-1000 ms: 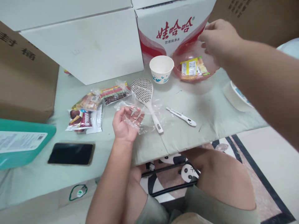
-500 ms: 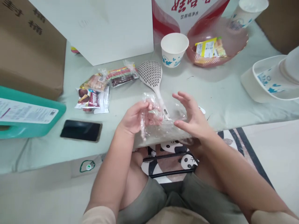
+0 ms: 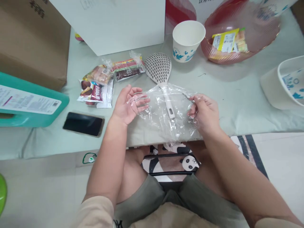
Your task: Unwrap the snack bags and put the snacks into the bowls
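One crinkled transparent plastic film [image 3: 154, 110] spans between the hands: right hand [image 3: 206, 112] pinches its edge, left hand [image 3: 128, 106] is half open, touching it. Beyond them lies pale perforated skimmer [image 3: 158, 67].

teal jug [image 3: 30, 101], white cup [image 3: 185, 44] with blue leaves, pink bowl [image 3: 223, 57].
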### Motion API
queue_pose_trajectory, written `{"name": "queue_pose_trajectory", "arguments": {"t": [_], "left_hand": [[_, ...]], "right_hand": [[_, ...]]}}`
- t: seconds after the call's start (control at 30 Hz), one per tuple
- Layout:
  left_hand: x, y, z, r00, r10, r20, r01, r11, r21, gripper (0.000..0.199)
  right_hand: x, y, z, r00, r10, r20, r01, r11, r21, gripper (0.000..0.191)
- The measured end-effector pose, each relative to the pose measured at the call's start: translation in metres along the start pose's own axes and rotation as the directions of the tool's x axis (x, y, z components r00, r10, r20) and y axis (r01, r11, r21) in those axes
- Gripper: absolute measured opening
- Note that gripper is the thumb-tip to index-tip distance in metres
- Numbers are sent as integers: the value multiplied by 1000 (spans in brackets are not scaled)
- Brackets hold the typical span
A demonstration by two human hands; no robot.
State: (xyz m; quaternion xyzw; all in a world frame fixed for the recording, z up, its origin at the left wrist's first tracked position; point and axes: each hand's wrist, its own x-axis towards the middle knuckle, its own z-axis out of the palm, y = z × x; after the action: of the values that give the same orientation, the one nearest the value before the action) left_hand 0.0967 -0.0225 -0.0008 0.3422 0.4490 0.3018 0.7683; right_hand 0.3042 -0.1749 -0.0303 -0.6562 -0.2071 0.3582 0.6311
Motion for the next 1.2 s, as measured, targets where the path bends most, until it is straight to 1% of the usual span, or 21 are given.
{"name": "queue_pose_trajectory", "arguments": {"t": [0.1,0.13,0.17,0.23,0.27,0.3,0.4,0.47,0.5,0.57,0.6,0.67,0.7,0.77,0.8,0.83,0.9,0.97,1.0,1.07,1.2], "left_hand": [[-5,-5,2,980,-64,191,50,996,77,54],[-6,-7,3,976,-79,205,55,991,121,62],[-7,-10,5,979,-78,188,47,986,162,61],[-5,-13,8,996,-21,82,3,978,209,36],[-3,-13,10,1000,24,9,-25,979,205,19],[-1,-13,10,996,70,-64,-57,982,182,9],[5,-8,9,958,172,-227,-159,984,76,22],[6,-4,8,938,210,-276,-213,977,23,26],[6,-3,7,935,215,-283,-221,975,11,28],[4,-2,6,939,204,-276,-207,978,18,28],[3,-2,6,945,197,-261,-195,980,36,27],[2,-3,7,956,189,-223,-173,981,90,24],[2,-4,8,959,190,-209,-168,978,122,24],[3,-7,7,959,207,-192,-170,966,193,23],[4,-8,7,957,224,-187,-179,957,230,24],[6,-9,5,952,246,-180,-194,944,267,25],[8,-11,0,941,299,-159,-236,915,326,26],[10,-11,-5,931,337,-140,-272,896,352,26],[11,-11,-7,927,347,-139,-281,892,353,25],[11,-11,-9,922,355,-155,-288,896,338,24],[8,-8,-6,912,365,-190,-295,902,317,27]], "right_hand": [[6,2,0,997,63,-55,-58,995,85,22],[7,2,0,996,71,-62,-65,993,97,22],[8,2,0,995,74,-66,-67,992,104,22],[9,2,0,995,73,-73,-66,992,103,22],[9,2,-1,995,70,-77,-62,993,100,23],[9,3,-2,995,64,-81,-56,994,96,24],[8,5,-6,997,36,-72,-31,997,72,28],[6,5,-9,1000,10,-29,-10,1000,3,29],[4,5,-11,1000,-29,-7,28,998,-52,27],[3,5,-14,983,-180,36,183,966,-185,25],[2,4,-15,958,-279,66,287,925,-248,36],[1,3,-16,879,-447,164,476,810,-341,61],[1,2,-16,842,-492,224,540,756,-370,62],[0,0,-15,800,-512,312,599,696,-396,36],[0,-1,-15,801,-502,325,597,696,-398,22],[-1,-1,-15,819,-482,312,573,720,-392,20],[-1,0,-14,887,-411,208,460,819,-344,36],[1,1,-13,956,-281,83,293,923,-248,44],[2,2,-13,977,-212,37,215,959,-186,46],[6,3,-12,994,-113,-9,113,992,-58,48],[14,1,-11,998,-14,-63,19,997,76,49]]}}
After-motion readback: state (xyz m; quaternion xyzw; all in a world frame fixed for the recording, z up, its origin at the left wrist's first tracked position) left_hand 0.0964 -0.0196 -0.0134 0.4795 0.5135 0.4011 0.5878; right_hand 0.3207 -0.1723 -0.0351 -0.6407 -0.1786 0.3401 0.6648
